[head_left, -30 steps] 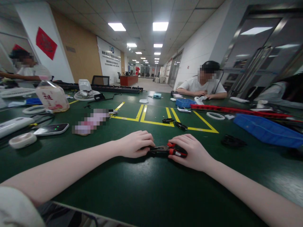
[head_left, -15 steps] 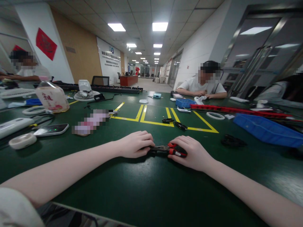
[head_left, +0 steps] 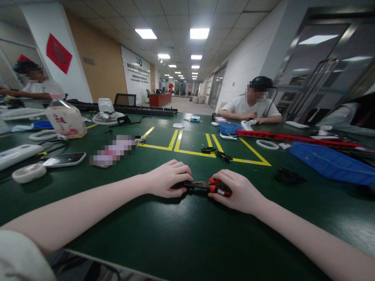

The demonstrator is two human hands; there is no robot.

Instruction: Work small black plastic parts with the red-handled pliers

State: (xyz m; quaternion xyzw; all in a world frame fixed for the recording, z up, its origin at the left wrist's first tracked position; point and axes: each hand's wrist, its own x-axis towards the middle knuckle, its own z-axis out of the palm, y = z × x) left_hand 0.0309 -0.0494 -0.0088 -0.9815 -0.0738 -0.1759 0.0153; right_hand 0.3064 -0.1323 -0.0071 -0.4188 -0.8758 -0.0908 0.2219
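Note:
Red-and-black pliers [head_left: 219, 190] are gripped by their handles in my right hand [head_left: 241, 190]. Their metal jaws point left, toward my left hand [head_left: 167, 178]. My left hand is closed on a small black part [head_left: 178, 184], mostly hidden under the fingers, and the jaws' tip meets it there. Whether the jaws bite on the part I cannot tell. Both hands are low over the dark green table [head_left: 181, 230]. Beyond them, two small black pieces [head_left: 224, 156] lie by the yellow tape lines.
Black parts [head_left: 288, 175] lie to the right, near a long blue tray [head_left: 331, 162]. On the left are a phone [head_left: 66, 160], a white tape roll [head_left: 29, 173] and a bottle [head_left: 66, 119]. Across the table sits a person [head_left: 254, 105] beside a small blue bin [head_left: 230, 128].
My left hand has shifted very slightly, and a bit more of the black part shows beneath its fingers. The pliers and my right hand are almost still.

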